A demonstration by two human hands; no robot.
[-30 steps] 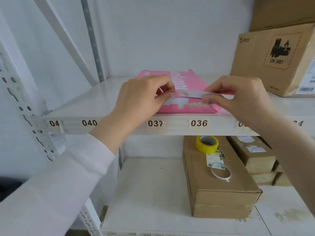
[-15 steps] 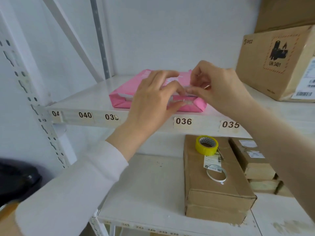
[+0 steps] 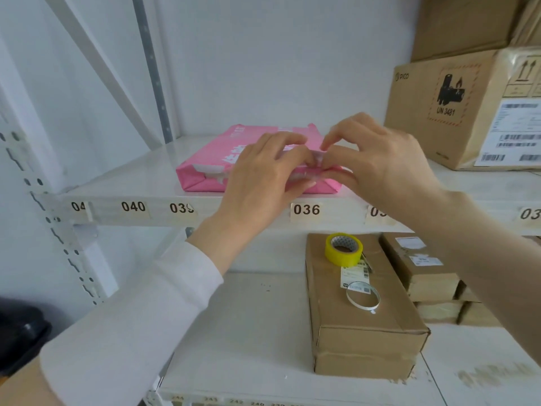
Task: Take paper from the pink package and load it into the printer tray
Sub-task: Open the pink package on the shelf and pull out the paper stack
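Observation:
The pink package (image 3: 205, 168) lies flat on the upper white shelf (image 3: 123, 180), its folded end flap facing me. My left hand (image 3: 263, 174) rests on the package's front end, thumb and fingers pinched on the flap. My right hand (image 3: 377, 159) meets it from the right, its fingertips pinching the same flap at the middle of the front edge. Both hands hide most of the flap. No printer or tray is in view.
A large cardboard box marked UN 3481 (image 3: 456, 112) stands on the upper shelf at the right. Below, a long cardboard box (image 3: 363, 326) carries a yellow tape roll (image 3: 344, 249) and a white ring. Smaller boxes (image 3: 421, 268) are stacked to its right. A perforated shelf upright (image 3: 55, 230) stands at left.
The view has swung so the package's left corner shows. My hands have closed together on the flap at the front middle; a second ago they held it stretched apart.

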